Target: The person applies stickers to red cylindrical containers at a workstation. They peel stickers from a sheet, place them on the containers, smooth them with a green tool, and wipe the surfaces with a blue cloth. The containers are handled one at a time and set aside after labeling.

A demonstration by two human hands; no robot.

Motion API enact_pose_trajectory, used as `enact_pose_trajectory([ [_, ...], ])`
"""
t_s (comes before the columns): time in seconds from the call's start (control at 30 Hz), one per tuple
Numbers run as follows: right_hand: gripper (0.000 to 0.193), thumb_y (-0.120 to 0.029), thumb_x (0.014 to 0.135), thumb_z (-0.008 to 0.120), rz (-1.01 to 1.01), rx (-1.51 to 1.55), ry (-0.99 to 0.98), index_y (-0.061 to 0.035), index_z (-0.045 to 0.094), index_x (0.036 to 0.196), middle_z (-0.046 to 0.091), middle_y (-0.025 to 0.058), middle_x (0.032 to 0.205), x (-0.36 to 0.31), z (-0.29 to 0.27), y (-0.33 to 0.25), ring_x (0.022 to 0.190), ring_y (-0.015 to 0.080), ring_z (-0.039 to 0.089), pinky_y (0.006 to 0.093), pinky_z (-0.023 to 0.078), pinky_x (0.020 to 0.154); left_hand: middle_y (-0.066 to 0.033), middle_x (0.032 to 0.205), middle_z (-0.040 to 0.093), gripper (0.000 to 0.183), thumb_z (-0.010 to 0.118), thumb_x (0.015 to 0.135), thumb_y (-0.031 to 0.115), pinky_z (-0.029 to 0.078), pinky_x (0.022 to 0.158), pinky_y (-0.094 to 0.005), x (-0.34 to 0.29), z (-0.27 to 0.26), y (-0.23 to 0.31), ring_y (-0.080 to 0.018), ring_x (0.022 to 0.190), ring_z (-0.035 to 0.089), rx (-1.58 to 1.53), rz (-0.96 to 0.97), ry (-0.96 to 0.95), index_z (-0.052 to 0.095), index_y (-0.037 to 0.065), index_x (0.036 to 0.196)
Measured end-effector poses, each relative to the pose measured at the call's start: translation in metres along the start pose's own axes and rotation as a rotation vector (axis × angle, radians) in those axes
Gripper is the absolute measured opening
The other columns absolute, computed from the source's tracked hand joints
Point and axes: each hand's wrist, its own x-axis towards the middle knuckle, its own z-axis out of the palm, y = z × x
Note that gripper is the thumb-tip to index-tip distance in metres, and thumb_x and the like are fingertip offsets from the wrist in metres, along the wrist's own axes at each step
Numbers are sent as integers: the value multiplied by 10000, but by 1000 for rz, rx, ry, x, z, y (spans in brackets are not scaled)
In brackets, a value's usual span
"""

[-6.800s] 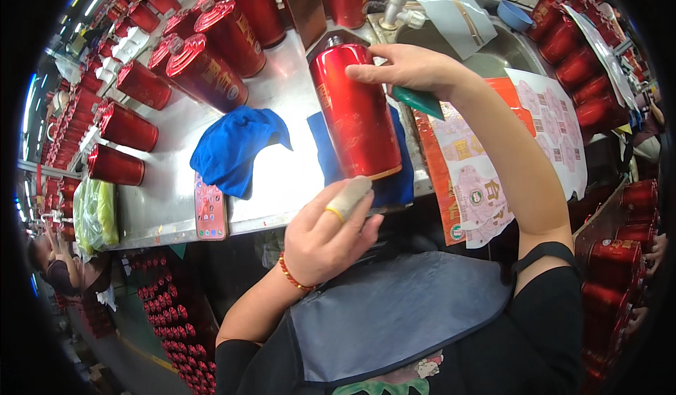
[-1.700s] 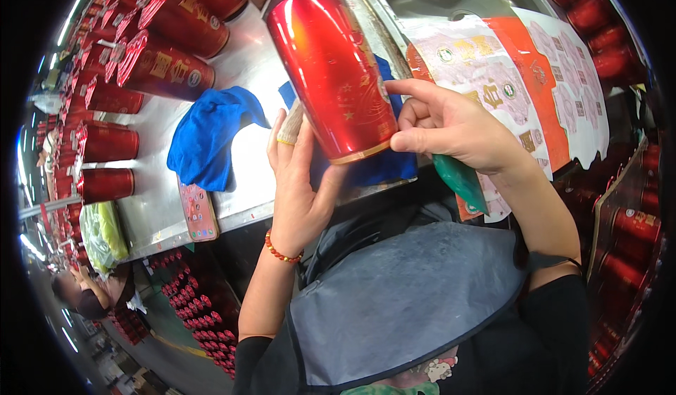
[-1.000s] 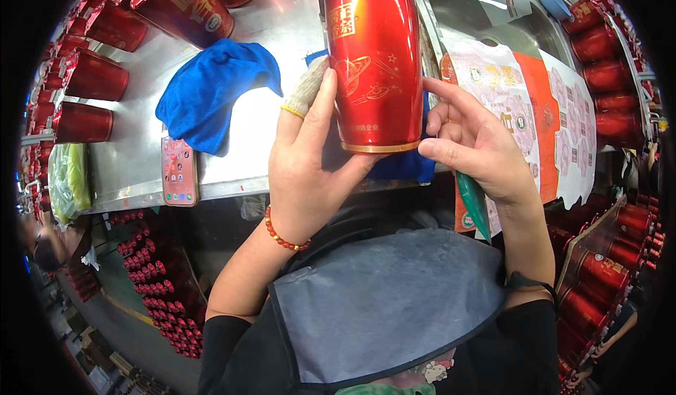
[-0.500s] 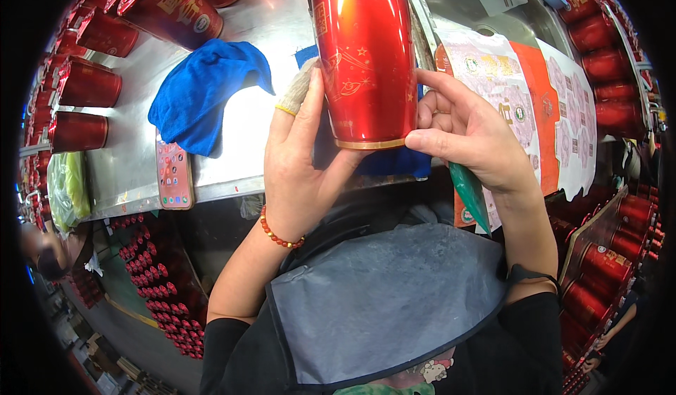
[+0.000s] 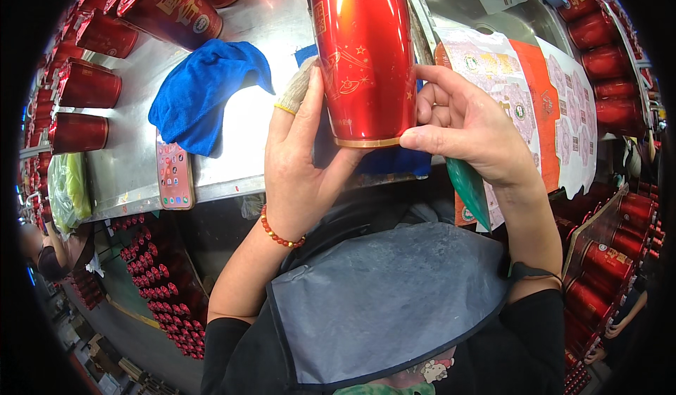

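Note:
A large glossy red bottle (image 5: pixel 366 64) with gold line drawings and a gold band at its near end stands between my hands, its far end cut off by the top edge. My left hand (image 5: pixel 304 141) is closed on its left side, thumb at the gold band. A knitted finger sleeve (image 5: pixel 296 89) covers one finger, and a red bead bracelet (image 5: pixel 276 234) circles the wrist. My right hand (image 5: pixel 479 124) grips the right side, thumb by the band and fingers partly curled. A green pointed object (image 5: pixel 467 189) sticks out beneath that hand; its upper end is hidden.
On the metal table (image 5: pixel 243 152) lie a blue cloth (image 5: pixel 208 89) and a lit phone (image 5: pixel 174 173). Another blue cloth (image 5: pixel 394 164) is under the bottle. Printed sheets (image 5: pixel 539 106) lie at right beside a sink (image 5: pixel 486 15). Red bottles (image 5: pixel 88 82) line both sides.
My right hand has shifted very slightly on the bottle, and the green object beneath it has moved a little. The bottle and my left hand stay almost still.

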Motion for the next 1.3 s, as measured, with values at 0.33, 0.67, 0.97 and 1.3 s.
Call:
enact_pose_trajectory([
  [0.33,755,-89,797,876,32,-2,-31,81,482,1419,555,-44,859,3,-3,-3,763,19,548,162,451,691,-252,1429,525,818,821,829,135,470,1070,-426,0,0,-1,-379,1291,557,-8,-1,-4,412,-53,1512],
  [0.67,743,-102,819,854,91,14,-45,74,479,1436,566,-38,846,2,-10,-2,765,29,562,175,440,681,-227,1430,527,826,831,834,178,428,1086,-412,-4,1,-5,-348,1277,534,-63,-65,-36,419,-54,1512],
  [0.97,747,-85,823,849,78,-18,-38,75,469,1446,576,-28,865,2,-9,-1,765,29,565,169,454,688,-191,1460,478,871,793,843,102,348,1146,-394,-6,-9,2,-283,1337,462,-354,-246,-130,324,-24,1567],
  [1.3,729,-85,830,846,67,-4,-61,74,476,1438,574,-32,864,3,-10,0,769,21,562,163,455,702,-186,1460,454,846,806,872,173,357,1161,-398,-4,2,18,-271,1380,448,-577,-481,-22,342,-21,1552],
])
